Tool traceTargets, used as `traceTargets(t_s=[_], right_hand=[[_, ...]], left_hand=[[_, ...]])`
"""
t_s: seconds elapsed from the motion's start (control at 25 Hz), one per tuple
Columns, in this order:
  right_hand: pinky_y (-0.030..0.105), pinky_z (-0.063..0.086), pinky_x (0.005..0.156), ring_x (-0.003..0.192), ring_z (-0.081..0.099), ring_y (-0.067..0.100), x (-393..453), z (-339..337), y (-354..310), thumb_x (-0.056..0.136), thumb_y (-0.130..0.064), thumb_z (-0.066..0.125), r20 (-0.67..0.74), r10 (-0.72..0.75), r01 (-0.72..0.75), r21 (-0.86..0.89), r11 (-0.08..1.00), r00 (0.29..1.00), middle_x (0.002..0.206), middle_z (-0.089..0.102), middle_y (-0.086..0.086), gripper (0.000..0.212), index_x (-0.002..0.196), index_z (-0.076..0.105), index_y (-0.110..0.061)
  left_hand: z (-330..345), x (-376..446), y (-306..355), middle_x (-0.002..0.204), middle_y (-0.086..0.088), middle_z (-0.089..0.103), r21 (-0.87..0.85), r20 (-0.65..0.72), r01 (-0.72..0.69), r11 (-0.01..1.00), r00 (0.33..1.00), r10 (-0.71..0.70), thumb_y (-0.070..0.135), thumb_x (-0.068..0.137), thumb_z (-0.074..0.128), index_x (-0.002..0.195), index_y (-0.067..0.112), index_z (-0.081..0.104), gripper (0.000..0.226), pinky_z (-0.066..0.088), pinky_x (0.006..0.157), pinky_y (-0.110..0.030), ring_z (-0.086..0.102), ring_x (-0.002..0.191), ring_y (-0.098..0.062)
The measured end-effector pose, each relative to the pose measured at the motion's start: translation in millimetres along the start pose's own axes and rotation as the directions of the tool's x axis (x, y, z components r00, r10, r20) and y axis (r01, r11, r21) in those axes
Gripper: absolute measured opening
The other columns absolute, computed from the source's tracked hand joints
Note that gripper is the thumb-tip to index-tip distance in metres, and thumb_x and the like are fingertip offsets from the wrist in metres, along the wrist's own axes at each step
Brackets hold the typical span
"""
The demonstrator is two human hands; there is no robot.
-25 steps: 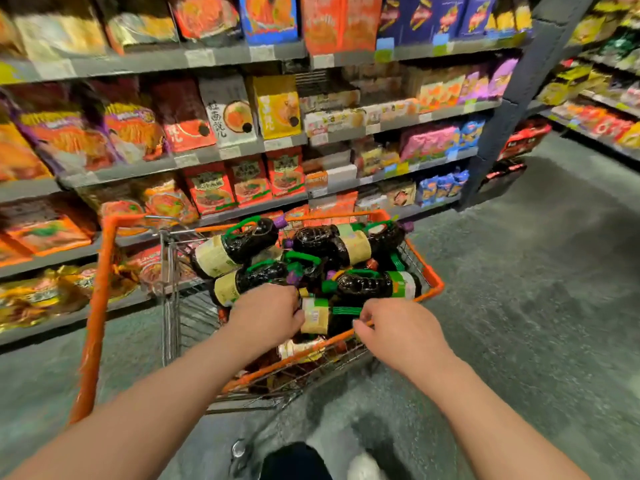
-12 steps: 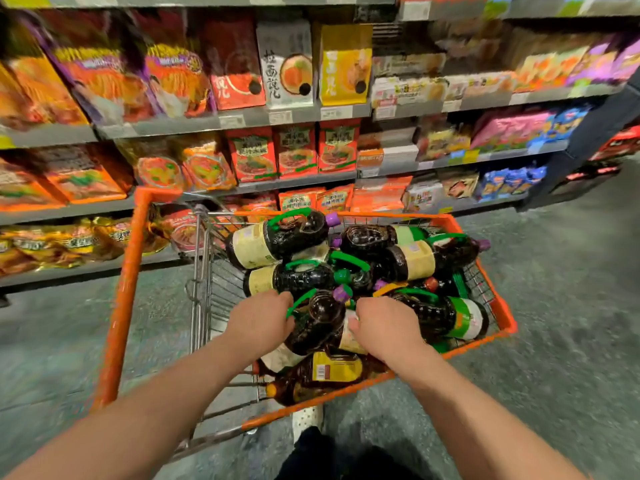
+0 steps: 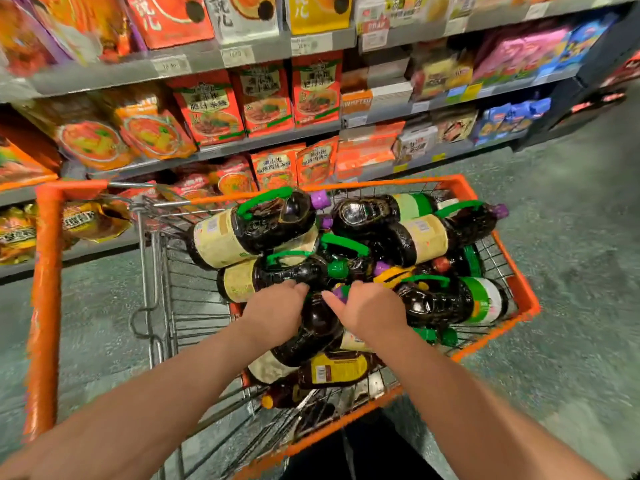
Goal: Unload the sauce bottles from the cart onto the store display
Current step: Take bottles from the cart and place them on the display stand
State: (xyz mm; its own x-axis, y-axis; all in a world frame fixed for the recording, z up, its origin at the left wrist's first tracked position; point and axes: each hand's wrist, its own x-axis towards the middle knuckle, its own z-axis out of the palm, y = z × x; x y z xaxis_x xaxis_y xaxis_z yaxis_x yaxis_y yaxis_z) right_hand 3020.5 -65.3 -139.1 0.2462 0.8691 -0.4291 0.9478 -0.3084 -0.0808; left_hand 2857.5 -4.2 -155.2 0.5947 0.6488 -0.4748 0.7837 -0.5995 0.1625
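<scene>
An orange-rimmed wire cart [image 3: 517, 285] holds several dark sauce bottles lying on their sides, with green handles, purple caps and pale labels. Both my hands reach into the middle of the pile. My left hand [image 3: 273, 315] wraps the left side of a dark bottle [image 3: 317, 329] that tilts up between my hands. My right hand [image 3: 372, 315] grips the same bottle at its neck, with the purple cap [image 3: 341, 292] showing between thumb and fingers. A large bottle [image 3: 249, 230] lies at the far left of the pile, and another [image 3: 446, 303] lies to the right.
Grey store shelves [image 3: 263, 140] full of red and orange noodle packets run along the far side of the cart. The cart's orange handle bar [image 3: 45, 299] stands at the left. Grey floor [image 3: 571, 237] spreads out to the right.
My right hand left the cart's near rim and both hands closed in on the middle bottle. The view has moved closer and tilted down over the cart.
</scene>
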Motion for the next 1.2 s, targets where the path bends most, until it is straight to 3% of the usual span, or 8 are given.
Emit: traceTargets(t_s=[0.2, 0.4, 0.6, 0.72, 0.88, 1.0, 1.16, 1.2], right_hand=[[0.028, 0.026, 0.043, 0.053, 0.043, 0.019, 5.8, 5.7, -0.3, 0.087, -0.074, 0.034, 0.065, 0.047, -0.060, 0.202, 0.978, 0.997, 0.059, 0.045, -0.001, 0.064, 0.056, 0.040, -0.018], [0.028, 0.039, 0.054, 0.065, 0.051, 0.022, -11.2, 9.4, -2.1, 0.090, -0.067, 0.039, 0.116, 0.071, -0.104, 0.318, 0.942, 0.991, 0.062, 0.045, -0.001, 0.059, 0.058, 0.043, -0.017], [0.027, 0.038, 0.056, 0.071, 0.059, 0.025, -51.5, 15.2, -5.4, 0.095, -0.058, 0.035, -0.082, 0.024, -0.006, 0.212, 0.977, 0.996, 0.068, 0.049, 0.001, 0.051, 0.074, 0.047, -0.013], [0.025, 0.037, 0.044, 0.053, 0.059, 0.024, -74.4, 8.3, -13.3, 0.088, -0.057, 0.039, -0.228, 0.017, 0.027, 0.186, 0.982, 0.974, 0.057, 0.054, 0.003, 0.052, 0.069, 0.055, -0.011], [0.029, 0.040, 0.057, 0.071, 0.061, 0.025, -105.0, -42.4, -3.3, 0.090, -0.058, 0.044, -0.288, 0.029, 0.048, 0.258, 0.965, 0.957, 0.076, 0.061, 0.005, 0.045, 0.084, 0.054, -0.014], [0.023, 0.030, 0.042, 0.044, 0.055, 0.025, -141.3, -79.4, 12.8, 0.078, -0.052, 0.060, -0.523, -0.016, 0.134, 0.189, 0.973, 0.852, 0.051, 0.053, 0.003, 0.042, 0.061, 0.052, -0.014], [0.030, 0.040, 0.056, 0.071, 0.064, 0.029, -212.5, -120.5, 45.9, 0.088, -0.057, 0.046, -0.563, 0.048, 0.006, 0.093, 0.996, 0.825, 0.076, 0.065, 0.007, 0.044, 0.081, 0.059, -0.015], [0.029, 0.043, 0.054, 0.068, 0.064, 0.028, -234.0, -126.3, 56.2, 0.085, -0.058, 0.049, -0.614, 0.072, -0.028, 0.081, 0.996, 0.786, 0.072, 0.065, 0.005, 0.043, 0.077, 0.058, -0.017]], left_hand=[[-1.9, 15.1, -0.2, 0.118, -0.003, 0.059, 0.085, 0.004, -0.051, 0.995, 0.999, 0.051, 0.019, 0.094, 0.051, 0.127, 0.018, 0.049, 0.033, 0.051, 0.080, -0.039, 0.061, 0.108, -0.025], [-4.4, -4.6, 7.1, 0.123, -0.001, 0.057, 0.116, 0.042, -0.106, 0.988, 0.994, 0.102, 0.028, 0.089, 0.057, 0.136, 0.019, 0.042, 0.050, 0.047, 0.069, -0.035, 0.061, 0.108, -0.024], [-4.2, -35.5, 26.0, 0.116, -0.004, 0.062, 0.190, 0.062, -0.102, 0.976, 0.994, 0.092, 0.030, 0.083, 0.062, 0.150, 0.019, 0.024, 0.078, 0.053, 0.072, -0.037, 0.063, 0.103, -0.026], [-14.5, -55.7, 34.4, 0.110, -0.001, 0.065, 0.198, 0.024, -0.081, 0.977, 0.997, 0.078, 0.035, 0.084, 0.060, 0.152, 0.024, 0.018, 0.081, 0.051, 0.070, -0.036, 0.065, 0.100, -0.026], [-53.9, -85.4, 57.1, 0.114, 0.000, 0.065, 0.226, -0.049, -0.085, 0.971, 0.994, 0.098, 0.042, 0.082, 0.060, 0.155, 0.026, 0.011, 0.089, 0.051, 0.073, -0.036, 0.064, 0.102, -0.025], [-87.6, -110.1, 87.4, 0.118, 0.001, 0.063, 0.260, -0.134, -0.131, 0.957, 0.976, 0.170, 0.045, 0.081, 0.059, 0.155, 0.023, 0.009, 0.092, 0.050, 0.076, -0.035, 0.061, 0.109, -0.023], [-123.8, -146.5, 145.8, 0.113, 0.000, 0.065, 0.286, -0.205, -0.231, 0.930, 0.933, 0.295, 0.050, 0.079, 0.059, 0.152, 0.026, 0.013, 0.089, 0.050, 0.074, -0.035, 0.063, 0.104, -0.024], [-132.0, -156.0, 162.2, 0.110, -0.001, 0.066, 0.296, -0.217, -0.277, 0.914, 0.913, 0.347, 0.054, 0.078, 0.060, 0.150, 0.026, 0.015, 0.089, 0.050, 0.074, -0.035, 0.064, 0.102, -0.024]])
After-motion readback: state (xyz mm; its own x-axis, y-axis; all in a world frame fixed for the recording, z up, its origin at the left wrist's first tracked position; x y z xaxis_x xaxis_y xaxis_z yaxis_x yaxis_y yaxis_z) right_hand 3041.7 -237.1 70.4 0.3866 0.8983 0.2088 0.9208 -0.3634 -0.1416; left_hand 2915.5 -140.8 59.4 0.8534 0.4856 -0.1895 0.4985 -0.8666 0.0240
